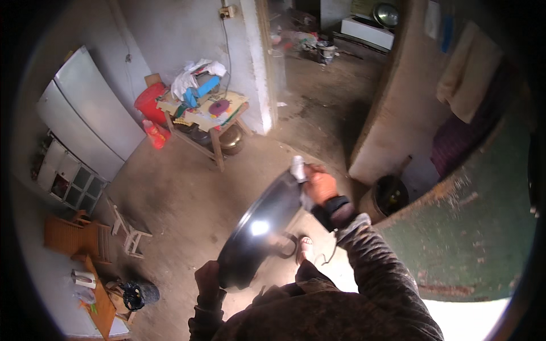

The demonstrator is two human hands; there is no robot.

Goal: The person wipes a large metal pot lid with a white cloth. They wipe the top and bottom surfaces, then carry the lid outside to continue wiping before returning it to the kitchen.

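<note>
A large dark wok-like pan [247,243] is held tilted in front of my body, with a bright spot of light glaring off its surface. My right hand [320,185] grips its upper right end, where a white piece [297,169], cloth or handle wrap, sticks out past the fingers. At the lower left rim my left hand [207,277] grips the pan; its fingers are partly in shadow. A dark curved loop [291,246] shows beside the pan, above my sandalled foot [306,246]. What the pan contains, if anything, cannot be made out.
A doorway with a worn green door [465,238] stands to the right, near a bucket [386,196]. Ahead is a cluttered wooden table [217,140] beside a red bucket [150,102]. On the left are a refrigerator [89,106], a wooden chair [76,236] and a lined bin [147,293].
</note>
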